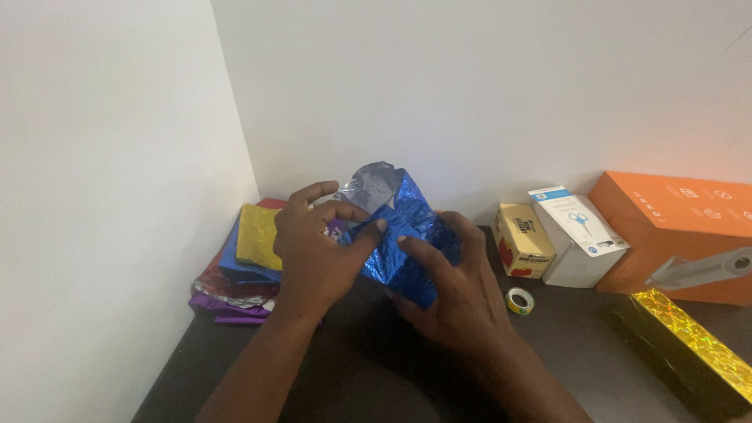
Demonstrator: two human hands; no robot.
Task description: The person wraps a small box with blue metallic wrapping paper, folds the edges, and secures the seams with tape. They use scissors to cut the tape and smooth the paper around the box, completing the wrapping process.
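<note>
Left hand (313,254): its grip is pinched on the upper left part of the blue foil parcel (407,235), thumb and forefinger closed over the paper's edge.
Right hand (454,290): fingers pressed flat against the near right side of the same parcel, thumb on its front face, holding it.
Blue foil parcel: one, held up between both hands above the dark surface (352,368), at the middle of the scene; a flap at its top shows the silver underside of the paper.
Stack of foil sheets (239,266): one pile at the far left by the wall, with yellow, blue, red, silver and purple layers; the exact sheet count cannot be told.
Tape roll (518,301): one small roll, lying on the surface just right of the right hand.
Boxes: three along the far wall to the right, namely one small yellow box (523,241), one white box (578,235) touching it, and one large orange box (680,235) furthest right.
Gold holographic roll (697,345): one, lying at the near right edge.
</note>
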